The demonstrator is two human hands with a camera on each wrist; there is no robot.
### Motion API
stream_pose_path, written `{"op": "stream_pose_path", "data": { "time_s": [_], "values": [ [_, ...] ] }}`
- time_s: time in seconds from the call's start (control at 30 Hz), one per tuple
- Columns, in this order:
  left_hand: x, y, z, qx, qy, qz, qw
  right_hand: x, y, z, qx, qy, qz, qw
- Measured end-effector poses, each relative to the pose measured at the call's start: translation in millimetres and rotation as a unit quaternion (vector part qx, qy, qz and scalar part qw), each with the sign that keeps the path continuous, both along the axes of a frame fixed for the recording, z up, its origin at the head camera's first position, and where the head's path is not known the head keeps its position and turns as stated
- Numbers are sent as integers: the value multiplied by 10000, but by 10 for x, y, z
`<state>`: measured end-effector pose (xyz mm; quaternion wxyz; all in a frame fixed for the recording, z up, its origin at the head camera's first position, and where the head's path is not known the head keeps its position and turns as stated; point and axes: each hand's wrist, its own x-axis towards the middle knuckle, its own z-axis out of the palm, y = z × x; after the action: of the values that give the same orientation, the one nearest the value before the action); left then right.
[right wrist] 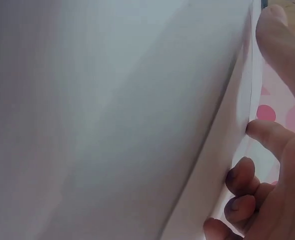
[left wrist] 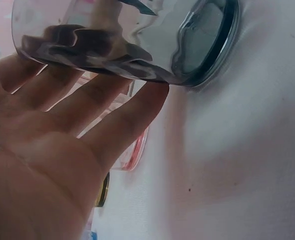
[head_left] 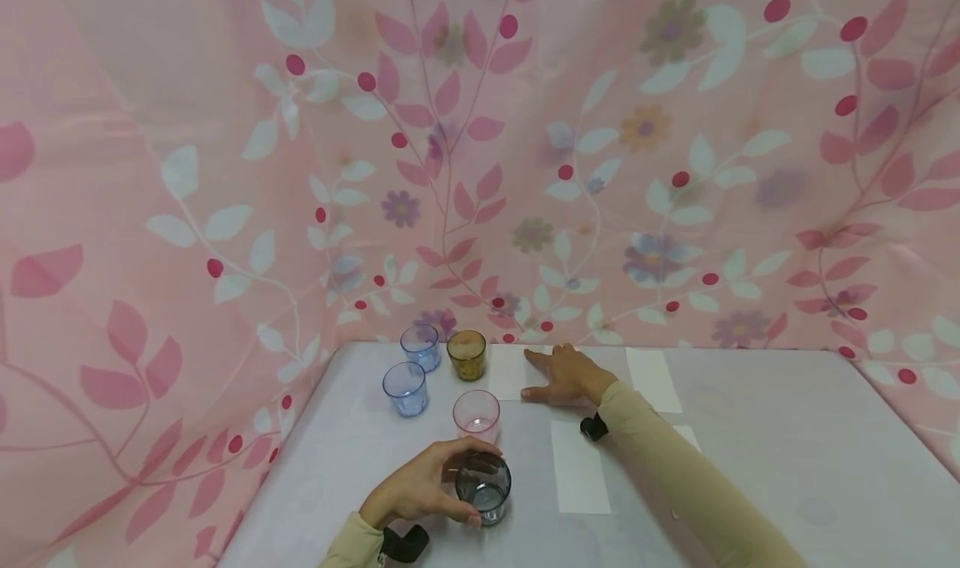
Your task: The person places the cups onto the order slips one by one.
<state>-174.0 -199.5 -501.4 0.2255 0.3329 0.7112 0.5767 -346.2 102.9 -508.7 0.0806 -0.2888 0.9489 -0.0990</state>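
In the head view, my left hand (head_left: 423, 483) holds a dark grey glass (head_left: 486, 501) near the table's front, thumb on the near side and fingers around the far side. The left wrist view shows those fingers (left wrist: 122, 120) along the wall of the upright glass, its thick base close to the tabletop. My right hand (head_left: 570, 374) is at the back of the table over a white paper sheet (head_left: 508, 374), thumb and index finger stretched to the left. In the right wrist view, the other fingertips (right wrist: 241, 176) bend loosely near the paper's edge.
A pink glass (head_left: 477, 416) stands just behind the grey one. Farther back are an amber glass (head_left: 467, 356) and two blue glasses, one nearer (head_left: 407, 391) and one behind (head_left: 422, 350). More white sheets lie right (head_left: 654, 381) and front (head_left: 581, 470). A flowered curtain (head_left: 480, 176) hangs behind.
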Motion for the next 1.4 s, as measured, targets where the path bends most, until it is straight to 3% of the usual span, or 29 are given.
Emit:
{"op": "stream_pose_path", "data": {
  "time_s": [0.33,0.83,1.13,1.4],
  "values": [
    [-7,-2,-2,-48,-476,37,9988,-21,-11,-57,14,-55,-105,9999],
    [-16,-1,-23,-9,-522,2,9986,10,-18,-9,-141,-165,-133,9997],
    [9,5,-25,-21,-191,240,9995,-20,-29,-53,-4,-288,-221,9993],
    [2,-22,168,775,193,201,9966,-26,-11,-26,4,-175,-179,9997]
  ]
}}
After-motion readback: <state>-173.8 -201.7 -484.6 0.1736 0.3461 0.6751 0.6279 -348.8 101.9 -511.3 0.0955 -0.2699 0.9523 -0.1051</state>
